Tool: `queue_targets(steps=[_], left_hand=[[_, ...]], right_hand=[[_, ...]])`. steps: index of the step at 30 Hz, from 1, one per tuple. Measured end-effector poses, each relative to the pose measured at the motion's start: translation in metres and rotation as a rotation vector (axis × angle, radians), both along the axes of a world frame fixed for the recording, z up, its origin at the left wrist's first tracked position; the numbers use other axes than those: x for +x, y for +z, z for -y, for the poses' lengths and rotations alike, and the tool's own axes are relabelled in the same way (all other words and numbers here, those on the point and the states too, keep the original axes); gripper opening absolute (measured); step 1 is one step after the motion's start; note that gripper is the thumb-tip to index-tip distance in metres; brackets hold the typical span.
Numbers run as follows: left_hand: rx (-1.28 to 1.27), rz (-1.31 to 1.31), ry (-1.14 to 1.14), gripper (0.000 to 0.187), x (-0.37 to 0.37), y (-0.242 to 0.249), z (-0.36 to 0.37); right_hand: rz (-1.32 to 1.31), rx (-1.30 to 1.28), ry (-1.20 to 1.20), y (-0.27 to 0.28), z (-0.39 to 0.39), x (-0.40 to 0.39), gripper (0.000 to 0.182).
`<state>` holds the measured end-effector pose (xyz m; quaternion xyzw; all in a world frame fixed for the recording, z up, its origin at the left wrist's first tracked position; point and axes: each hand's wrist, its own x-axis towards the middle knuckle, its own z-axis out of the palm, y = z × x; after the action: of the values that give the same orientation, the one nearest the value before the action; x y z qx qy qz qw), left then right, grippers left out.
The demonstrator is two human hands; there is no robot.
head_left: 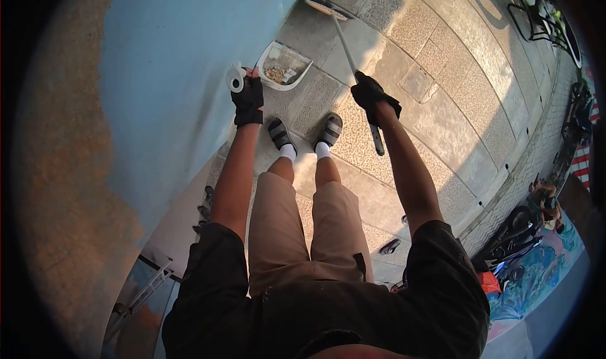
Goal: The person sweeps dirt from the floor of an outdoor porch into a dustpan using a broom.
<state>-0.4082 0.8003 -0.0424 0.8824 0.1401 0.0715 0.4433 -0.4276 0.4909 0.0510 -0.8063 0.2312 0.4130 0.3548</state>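
My left hand (249,99), in a black fingerless glove, is closed around the handle of a white dustpan (303,75). The handle's round end with a hole points up toward me. Dry litter (281,73) lies inside the pan, which is down at the paving close to the blue wall. My right hand (372,97), gloved in black too, grips the grey pole of a broom (344,41). Its head lies on the paving further ahead, near the base of the wall, apart from the dustpan.
A painted blue wall (170,62) rises along the left. My sandalled feet stand on stone paving (442,113). A loose sandal (390,246) lies behind me on the right. Motorbikes (511,236) and a seated person (548,206) are far right; a metal chair (527,21) stands at the upper right.
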Motion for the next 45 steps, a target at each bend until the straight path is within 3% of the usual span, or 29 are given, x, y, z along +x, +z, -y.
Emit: queue_targets(steps=[3, 4, 5, 7, 9, 10, 11, 13, 17, 21, 24, 29, 33, 35, 39, 40, 41, 45], left_hand=[[-0.044, -0.058, -0.026, 0.022, 0.006, 0.004, 0.002], [-0.089, 0.026, -0.013, 0.022, 0.009, 0.000, 0.005], [-0.091, 0.025, -0.031, 0.022, 0.020, -0.006, 0.004], [0.056, -0.013, -0.087, 0.022, 0.020, 0.001, 0.002], [0.127, -0.037, -0.100, 0.021, 0.025, 0.008, 0.000], [0.037, -0.030, -0.086, 0.021, 0.023, 0.008, -0.002], [-0.056, -0.026, -0.075, 0.021, 0.022, 0.006, -0.004], [-0.046, -0.038, -0.117, 0.020, 0.019, -0.001, -0.009], [-0.210, -0.033, -0.036, 0.017, 0.010, -0.013, -0.021], [-0.289, -0.095, -0.041, 0.015, -0.001, 0.000, -0.016], [-0.395, -0.056, -0.033, 0.014, -0.010, -0.012, -0.013], [-0.318, -0.067, -0.050, 0.014, -0.010, -0.003, -0.012], [-0.311, -0.049, -0.059, 0.013, -0.010, -0.014, -0.013], [-0.328, -0.049, -0.052, 0.014, -0.014, -0.028, -0.014], [-0.320, -0.025, -0.061, 0.014, -0.017, -0.028, -0.014], [-0.318, -0.027, -0.059, 0.014, -0.019, -0.028, -0.013], [-0.323, -0.028, -0.055, 0.014, -0.019, -0.029, -0.012], [-0.310, -0.030, -0.050, 0.014, -0.021, -0.024, -0.007]], right_hand=[[0.028, -0.007, 0.080, -0.075, -0.019, 0.005, 0.042], [0.085, -0.029, 0.140, -0.078, -0.030, 0.011, 0.039], [-0.002, -0.021, 0.167, -0.078, -0.035, 0.007, 0.034], [-0.197, 0.055, -0.001, -0.015, -0.057, 0.007, 0.033], [-0.094, -0.011, 0.178, -0.043, -0.060, -0.020, 0.032], [-0.087, 0.012, 0.286, -0.045, -0.058, -0.032, 0.034], [-0.136, 0.043, 0.303, -0.045, -0.054, -0.042, 0.050], [-0.112, 0.092, 0.369, -0.034, -0.041, -0.065, 0.057], [-0.171, 0.044, 0.261, 0.026, -0.017, -0.083, 0.061], [-0.056, -0.024, 0.091, 0.044, -0.012, -0.071, 0.063], [-0.125, 0.006, -0.078, 0.033, -0.028, -0.039, 0.062], [-0.159, 0.042, 0.071, -0.038, -0.050, -0.042, 0.058], [-0.044, 0.126, 0.338, -0.006, -0.047, -0.095, 0.047], [-0.148, 0.192, 0.181, 0.040, -0.037, -0.099, 0.060], [-0.100, 0.056, 0.044, 0.046, -0.021, -0.097, 0.066], [0.102, 0.007, 0.029, 0.043, -0.029, -0.088, 0.064], [-0.117, 0.079, -0.109, 0.043, -0.026, -0.072, 0.065], [-0.028, 0.026, -0.023, -0.028, -0.048, -0.045, 0.062]])
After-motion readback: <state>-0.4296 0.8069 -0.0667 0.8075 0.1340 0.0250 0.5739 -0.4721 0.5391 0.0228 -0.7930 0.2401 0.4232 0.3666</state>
